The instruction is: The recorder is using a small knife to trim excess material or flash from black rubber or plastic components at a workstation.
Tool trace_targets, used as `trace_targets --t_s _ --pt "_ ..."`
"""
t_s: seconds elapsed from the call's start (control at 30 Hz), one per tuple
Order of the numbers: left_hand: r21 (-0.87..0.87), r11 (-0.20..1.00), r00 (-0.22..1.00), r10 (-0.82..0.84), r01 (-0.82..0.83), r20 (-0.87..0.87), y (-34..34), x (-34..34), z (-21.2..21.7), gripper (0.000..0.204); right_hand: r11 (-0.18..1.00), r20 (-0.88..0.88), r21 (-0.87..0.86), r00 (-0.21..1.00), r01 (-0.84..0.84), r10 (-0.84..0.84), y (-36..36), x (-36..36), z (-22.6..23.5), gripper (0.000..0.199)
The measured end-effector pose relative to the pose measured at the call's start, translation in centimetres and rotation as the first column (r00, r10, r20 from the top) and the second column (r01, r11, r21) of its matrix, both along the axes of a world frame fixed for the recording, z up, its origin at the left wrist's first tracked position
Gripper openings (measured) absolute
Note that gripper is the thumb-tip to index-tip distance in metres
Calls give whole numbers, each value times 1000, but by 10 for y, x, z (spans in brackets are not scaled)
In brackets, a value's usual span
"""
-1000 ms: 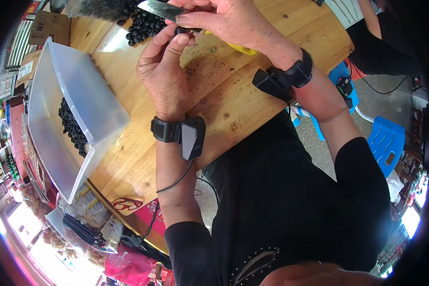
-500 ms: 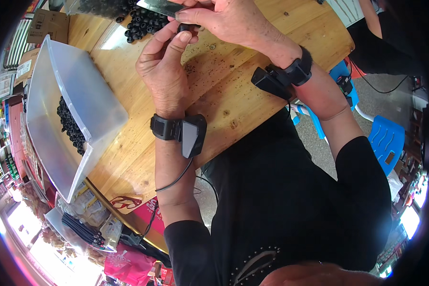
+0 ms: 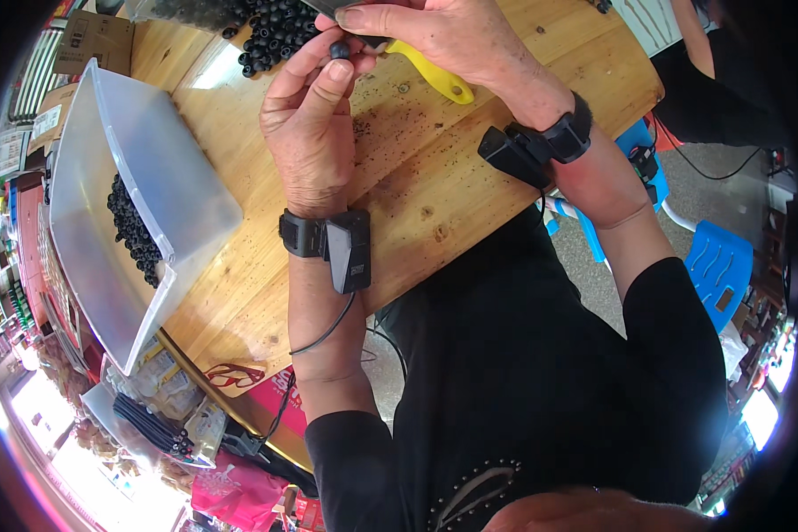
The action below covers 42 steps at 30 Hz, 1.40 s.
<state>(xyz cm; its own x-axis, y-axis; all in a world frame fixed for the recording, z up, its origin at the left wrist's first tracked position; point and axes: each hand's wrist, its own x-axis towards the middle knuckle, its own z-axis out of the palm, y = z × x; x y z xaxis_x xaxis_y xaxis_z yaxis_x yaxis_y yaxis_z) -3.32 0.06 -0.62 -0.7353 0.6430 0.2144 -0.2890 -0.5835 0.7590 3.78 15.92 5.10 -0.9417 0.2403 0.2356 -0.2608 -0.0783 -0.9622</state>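
A round wooden table (image 3: 434, 191) fills the far middle of the view, its pale planks speckled with dark crumbs where the hands work. On its left part stands a clear plastic bin (image 3: 142, 177), tilted so that its open side faces left, with a strip of small black balls (image 3: 133, 232) lying along its lower wall. At the far edge of the table, just left of the hands, lies a loose heap of black beads (image 3: 275, 31) of the same kind.

The person's torso in a black top (image 3: 541, 390) takes up the near right. To the right of the table, on the grey floor, stands a blue plastic stool (image 3: 714, 266).

The left hand (image 3: 310, 133) rises from the near edge over the table, back towards the camera, with the thumb and fingers drawn narrow and pinching a single black bead (image 3: 339, 50) at their tips. Its wrist carries a black strap with a small black device (image 3: 350, 251), from which a thin cable runs down the forearm.

The right hand (image 3: 434, 35) comes in from the right and is closed around a knife with a yellow handle (image 3: 430, 75); the handle sticks out below the palm towards the near right, and the tool's dark far end meets the bead, just beside the left fingertips. A like black wrist device (image 3: 514, 155) sits on the right wrist.

Below the table's near left edge lie red-rimmed glasses (image 3: 235, 377).
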Motion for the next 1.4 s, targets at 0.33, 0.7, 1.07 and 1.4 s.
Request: trace_targets --t_s 0.33,0.7,1.07,1.4 --pt "3 999 999 35 -35 -29 -1 -4 -9 25 949 -196 306 981 70 -9 1 3 -1 18" --pt "-71 995 997 69 -71 -24 0 3 -4 31 847 -200 453 957 279 -208 -4 -4 -12 18" --pt "31 999 1000 -17 17 -6 -1 -3 -4 31 1000 -50 -10 999 19 -19 -1 2 0 18" --pt "22 999 999 -40 41 -13 -1 -3 -4 30 998 -14 45 999 51 -50 -1 -1 -3 19"
